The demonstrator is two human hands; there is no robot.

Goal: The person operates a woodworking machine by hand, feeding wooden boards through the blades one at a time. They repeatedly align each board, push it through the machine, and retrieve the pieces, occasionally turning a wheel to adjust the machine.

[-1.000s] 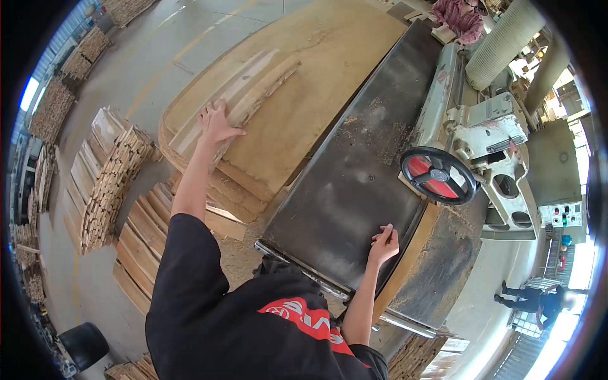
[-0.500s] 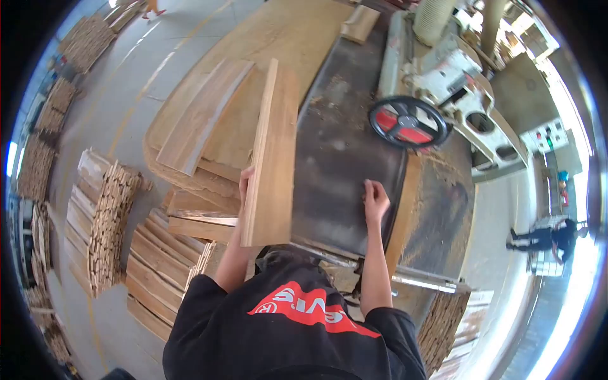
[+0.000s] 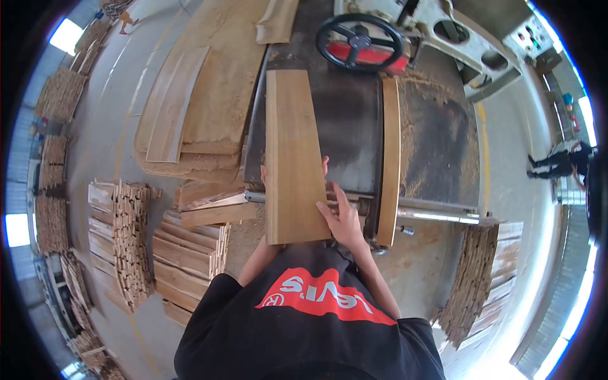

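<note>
A long wooden board (image 3: 292,158) lies broad face up in front of my chest, above the near part of the dark machine table (image 3: 348,139). My left hand (image 3: 264,175) holds the board at its left edge, with most of the hand hidden under the wood. At the board's right edge is my right hand (image 3: 342,218), its fingers apart and the fingertips touching the edge. Another fingertip shows farther up that edge. To the right, a narrow wooden strip (image 3: 390,164) runs along the table.
Beyond the board is a black handwheel (image 3: 360,42) on the machine. A large wooden sheet (image 3: 218,95) carries a plank on the left. Board stacks (image 3: 132,240) stand left and right (image 3: 468,285). A person (image 3: 560,163) is at the far right.
The board has turned from on edge to broad face up. My right hand has come from over the table to the board's right edge. The view has shifted.
</note>
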